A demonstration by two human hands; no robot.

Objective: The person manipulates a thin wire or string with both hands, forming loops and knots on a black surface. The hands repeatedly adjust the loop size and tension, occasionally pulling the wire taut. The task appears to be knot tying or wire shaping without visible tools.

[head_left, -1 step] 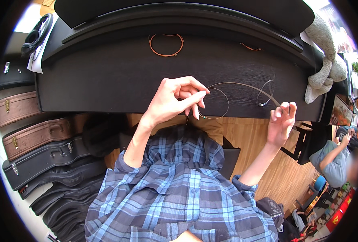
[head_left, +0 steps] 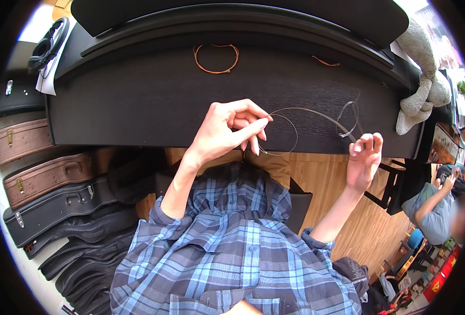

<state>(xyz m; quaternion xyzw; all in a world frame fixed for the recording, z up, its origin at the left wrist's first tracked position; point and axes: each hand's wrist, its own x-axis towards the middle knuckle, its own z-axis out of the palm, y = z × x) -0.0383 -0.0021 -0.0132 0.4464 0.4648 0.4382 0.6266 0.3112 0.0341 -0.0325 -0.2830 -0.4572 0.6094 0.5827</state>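
My left hand [head_left: 227, 131] is raised over the black piano lid [head_left: 138, 100] and pinches one end of a thin silver string [head_left: 306, 110] between thumb and fingertips. The string arcs to the right, curls into a small loop, and reaches my right hand [head_left: 365, 160]. That hand holds the other end at its fingertips, just past the lid's front edge, with the remaining fingers spread. A coiled copper-coloured string [head_left: 215, 58] lies on the lid further back. A short copper piece [head_left: 327, 63] lies to its right.
Several guitar cases [head_left: 49, 178], brown and black, lie side by side on the left. Headphones [head_left: 46, 44] rest at the top left and a grey plush toy [head_left: 421, 79] at the lid's right end. Another person [head_left: 437, 210] stands at the lower right on the wooden floor [head_left: 321, 178].
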